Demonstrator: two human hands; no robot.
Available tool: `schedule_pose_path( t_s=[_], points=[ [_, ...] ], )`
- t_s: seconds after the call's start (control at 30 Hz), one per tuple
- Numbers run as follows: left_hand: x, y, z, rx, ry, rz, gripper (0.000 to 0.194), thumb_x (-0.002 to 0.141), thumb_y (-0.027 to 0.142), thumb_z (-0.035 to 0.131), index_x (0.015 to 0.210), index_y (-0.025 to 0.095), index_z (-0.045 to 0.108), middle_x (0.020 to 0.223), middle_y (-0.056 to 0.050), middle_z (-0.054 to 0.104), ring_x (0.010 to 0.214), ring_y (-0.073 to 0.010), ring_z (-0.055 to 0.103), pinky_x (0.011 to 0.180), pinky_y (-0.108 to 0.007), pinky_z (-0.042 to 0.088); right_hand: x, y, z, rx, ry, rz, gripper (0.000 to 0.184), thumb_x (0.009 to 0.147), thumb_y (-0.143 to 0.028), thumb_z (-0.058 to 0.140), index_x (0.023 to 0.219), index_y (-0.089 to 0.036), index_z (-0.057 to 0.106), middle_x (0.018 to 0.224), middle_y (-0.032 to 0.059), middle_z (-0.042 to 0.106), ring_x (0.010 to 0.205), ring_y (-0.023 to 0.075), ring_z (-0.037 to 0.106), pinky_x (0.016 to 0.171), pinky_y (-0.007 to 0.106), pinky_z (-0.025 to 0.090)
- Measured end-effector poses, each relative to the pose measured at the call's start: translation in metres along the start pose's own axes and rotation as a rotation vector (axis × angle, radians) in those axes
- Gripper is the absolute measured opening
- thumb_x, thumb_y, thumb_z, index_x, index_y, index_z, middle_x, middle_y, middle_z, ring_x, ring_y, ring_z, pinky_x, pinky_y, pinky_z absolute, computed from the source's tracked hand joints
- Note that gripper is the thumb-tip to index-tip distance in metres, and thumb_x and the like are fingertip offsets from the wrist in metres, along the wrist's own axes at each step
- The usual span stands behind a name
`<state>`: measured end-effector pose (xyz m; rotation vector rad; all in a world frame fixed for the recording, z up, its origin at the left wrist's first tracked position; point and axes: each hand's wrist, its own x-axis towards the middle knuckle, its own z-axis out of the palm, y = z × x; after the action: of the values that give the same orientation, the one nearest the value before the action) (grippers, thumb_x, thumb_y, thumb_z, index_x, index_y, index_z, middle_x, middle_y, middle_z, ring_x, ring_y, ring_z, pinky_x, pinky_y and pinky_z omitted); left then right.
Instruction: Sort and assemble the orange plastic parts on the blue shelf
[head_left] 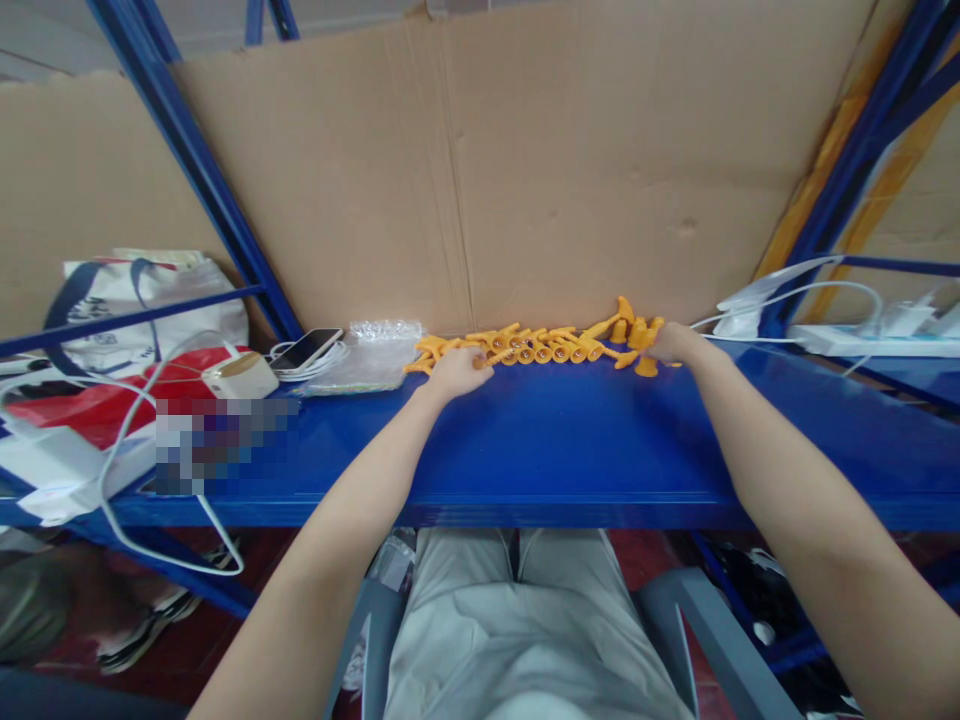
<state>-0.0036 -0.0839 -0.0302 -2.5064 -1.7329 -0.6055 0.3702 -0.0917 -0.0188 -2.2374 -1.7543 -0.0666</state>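
A row of orange plastic pieces [551,351] with round hollow ends lies along the back of the blue shelf, several side by side with the openings facing me. At the row's left part is my left hand [459,373], its fingers closed on an orange piece that pokes out past the fingertips. My right hand [673,344] is at a looser heap of orange pieces [621,330] on the right, some standing and some T-shaped. Its fingers are curled around one of them, partly hidden from view.
A tall cardboard sheet [570,160] stands behind the blue shelf [555,440]. On the left are a clear plastic bag [367,362], a phone [306,350], a white charger [240,376], cables and a cloth bag [150,305]. A power strip [870,340] lies on the right. Blue posts rise at both sides.
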Motion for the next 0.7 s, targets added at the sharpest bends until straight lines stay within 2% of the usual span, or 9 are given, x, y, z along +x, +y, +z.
schedule_pose_path(
  t_s=[0.1, 0.2, 0.33, 0.47, 0.6, 0.7],
  points=[
    [0.0, -0.001, 0.001, 0.004, 0.006, 0.054, 0.027, 0.083, 0.029, 0.059, 0.101, 0.016, 0.074, 0.092, -0.008, 0.075, 0.088, -0.0246, 0.068, 0.078, -0.031, 0.049, -0.011, -0.019, 0.0, 0.076, -0.228, 0.022, 0.02, 0.076, -0.031, 0.081, 0.076, -0.014, 0.07, 0.076, 0.0131, 0.071, 0.077, 0.0278, 0.073, 0.069, 0.034, 0.055],
    [0.001, -0.001, 0.002, -0.008, 0.009, 0.091, 0.027, 0.082, 0.027, 0.059, 0.102, 0.015, 0.073, 0.089, -0.007, 0.074, 0.084, -0.0239, 0.068, 0.078, -0.032, 0.049, -0.021, -0.037, 0.003, 0.152, -0.259, -0.076, 0.02, 0.073, -0.028, 0.084, 0.074, -0.014, 0.069, 0.08, 0.0122, 0.071, 0.082, 0.029, 0.072, 0.075, 0.037, 0.055],
    [0.001, -0.002, 0.003, -0.024, 0.018, 0.12, 0.028, 0.082, 0.027, 0.059, 0.103, 0.015, 0.073, 0.085, -0.007, 0.073, 0.082, -0.0233, 0.067, 0.078, -0.032, 0.049, -0.029, -0.057, 0.011, 0.129, -0.092, -0.223, 0.016, 0.073, -0.023, 0.08, 0.084, -0.016, 0.071, 0.088, 0.0116, 0.073, 0.089, 0.0317, 0.071, 0.079, 0.04, 0.055],
    [0.003, -0.004, 0.006, -0.027, 0.047, 0.149, 0.027, 0.082, 0.027, 0.061, 0.103, 0.016, 0.073, 0.085, -0.006, 0.073, 0.083, -0.023, 0.068, 0.079, -0.032, 0.05, -0.038, -0.076, 0.016, 0.03, 0.075, -0.453, 0.026, 0.077, -0.021, 0.071, 0.103, -0.02, 0.072, 0.102, 0.0086, 0.077, 0.097, 0.0312, 0.071, 0.084, 0.043, 0.054],
    [0.004, -0.004, 0.008, -0.039, 0.049, 0.171, 0.026, 0.081, 0.028, 0.061, 0.101, 0.016, 0.073, 0.087, -0.007, 0.073, 0.084, -0.0236, 0.068, 0.08, -0.033, 0.05, -0.048, -0.091, 0.018, -0.016, 0.154, -0.603, 0.03, 0.086, -0.025, 0.066, 0.115, -0.022, 0.072, 0.117, 0.0107, 0.076, 0.113, 0.0361, 0.068, 0.094, 0.053, 0.048],
    [0.004, -0.005, 0.008, -0.04, 0.046, 0.176, 0.025, 0.08, 0.028, 0.061, 0.098, 0.016, 0.073, 0.087, -0.007, 0.073, 0.084, -0.0241, 0.068, 0.079, -0.033, 0.05, -0.051, -0.095, 0.02, 0.006, 0.179, -0.67, 0.034, 0.089, -0.024, 0.063, 0.122, -0.021, 0.071, 0.124, 0.0137, 0.073, 0.118, 0.0361, 0.065, 0.095, 0.053, 0.047]
  ],
)
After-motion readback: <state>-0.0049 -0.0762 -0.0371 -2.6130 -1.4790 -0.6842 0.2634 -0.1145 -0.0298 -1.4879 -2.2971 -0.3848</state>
